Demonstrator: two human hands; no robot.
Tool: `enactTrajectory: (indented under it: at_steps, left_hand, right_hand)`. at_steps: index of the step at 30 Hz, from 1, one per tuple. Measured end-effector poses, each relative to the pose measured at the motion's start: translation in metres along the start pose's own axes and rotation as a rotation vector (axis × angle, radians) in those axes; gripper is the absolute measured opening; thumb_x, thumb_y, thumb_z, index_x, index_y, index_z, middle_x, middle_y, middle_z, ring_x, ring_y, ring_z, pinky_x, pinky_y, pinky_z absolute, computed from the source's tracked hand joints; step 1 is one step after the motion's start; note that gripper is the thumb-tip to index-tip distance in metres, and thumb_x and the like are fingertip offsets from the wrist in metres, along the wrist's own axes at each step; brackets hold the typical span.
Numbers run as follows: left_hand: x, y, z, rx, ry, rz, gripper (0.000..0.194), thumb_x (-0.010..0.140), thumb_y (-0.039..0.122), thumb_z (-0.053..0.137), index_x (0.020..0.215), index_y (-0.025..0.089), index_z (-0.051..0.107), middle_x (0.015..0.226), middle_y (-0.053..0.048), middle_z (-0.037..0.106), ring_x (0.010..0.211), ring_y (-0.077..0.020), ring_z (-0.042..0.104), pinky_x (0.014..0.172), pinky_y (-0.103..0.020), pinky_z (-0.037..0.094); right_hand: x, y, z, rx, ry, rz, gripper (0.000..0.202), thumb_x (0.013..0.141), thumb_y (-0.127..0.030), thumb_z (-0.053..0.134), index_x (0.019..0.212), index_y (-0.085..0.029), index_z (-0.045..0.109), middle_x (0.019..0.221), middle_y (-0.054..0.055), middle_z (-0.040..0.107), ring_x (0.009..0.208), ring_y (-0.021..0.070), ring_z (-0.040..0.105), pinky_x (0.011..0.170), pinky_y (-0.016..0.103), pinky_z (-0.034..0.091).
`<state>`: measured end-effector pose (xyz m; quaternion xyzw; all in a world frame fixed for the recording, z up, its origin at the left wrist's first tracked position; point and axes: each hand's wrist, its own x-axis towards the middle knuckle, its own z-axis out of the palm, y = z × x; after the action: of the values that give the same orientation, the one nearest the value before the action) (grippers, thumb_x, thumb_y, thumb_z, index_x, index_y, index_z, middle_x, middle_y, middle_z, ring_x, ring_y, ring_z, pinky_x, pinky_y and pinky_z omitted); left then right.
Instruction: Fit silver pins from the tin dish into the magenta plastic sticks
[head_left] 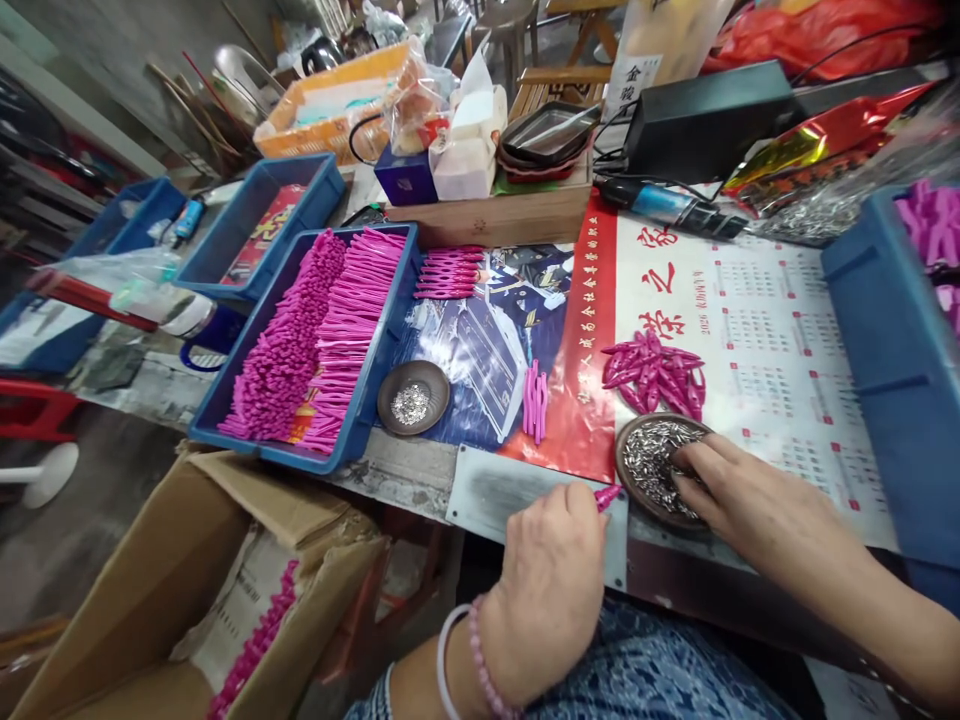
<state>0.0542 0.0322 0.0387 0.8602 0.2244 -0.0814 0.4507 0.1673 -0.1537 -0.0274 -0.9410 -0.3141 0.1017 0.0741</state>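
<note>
My left hand (551, 570) is closed at the table's front edge, over a grey metal plate (487, 490). A glossy pink plastic piece (606, 497) pokes out beyond its fingers; the rest of it is hidden. My right hand (724, 480) reaches into a round brown bowl (626, 480) of small shiny metal parts (656, 460). Its fingers are drawn together among the parts, and what they pinch cannot be made out. Behind that bowl lies a heap of pink pointed pieces (652, 370). A few slim pink sticks (535, 400) lie left of the heap.
A blue bin (409, 300) of stacked pink sticks stands left, with a smaller bowl (386, 400) of silvery bits beside it. Pink pieces (450, 272) lie in a row behind. Another blue bin (885, 380) bounds the right. An open cardboard box (150, 570) sits below the table, left.
</note>
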Motion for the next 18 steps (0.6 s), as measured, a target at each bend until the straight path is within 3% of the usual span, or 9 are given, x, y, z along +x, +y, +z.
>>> enactTrajectory:
  at_steps: [5, 14, 18]
  left_hand:
    - [-0.001, -0.003, 0.001, 0.065, 0.002, 0.025, 0.009, 0.087, 0.019, 0.059, 0.078, 0.02, 0.06, 0.07, -0.001, 0.049, 0.062, -0.0144, 0.032, 0.062, -0.032, 0.019]
    - [0.0, -0.013, 0.001, 0.139, 0.0, 0.117, 0.013, 0.09, 0.027, 0.055, 0.08, 0.02, 0.06, 0.068, -0.001, 0.051, 0.058, -0.0139, 0.031, 0.059, -0.033, 0.014]
    - [0.001, -0.013, 0.002, 0.308, -0.006, 0.173, 0.015, 0.092, 0.029, 0.051, 0.083, 0.02, 0.059, 0.07, -0.002, 0.056, 0.058, -0.0152, 0.041, 0.057, -0.032, 0.019]
  right_hand:
    - [0.004, -0.006, -0.006, -0.078, -0.134, 0.034, 0.018, 0.091, -0.027, 0.033, 0.077, -0.022, 0.043, 0.081, 0.005, 0.055, 0.063, 0.0224, 0.064, 0.046, 0.03, 0.029]
    - [0.0, 0.002, -0.01, 0.211, -0.035, 0.05, 0.019, 0.088, -0.035, 0.039, 0.08, -0.023, 0.05, 0.08, 0.005, 0.061, 0.066, 0.0226, 0.063, 0.056, 0.033, 0.042]
    - [-0.001, 0.002, -0.011, 0.291, -0.011, 0.104, 0.02, 0.089, -0.038, 0.04, 0.084, -0.023, 0.052, 0.078, 0.006, 0.064, 0.066, 0.0235, 0.063, 0.058, 0.034, 0.042]
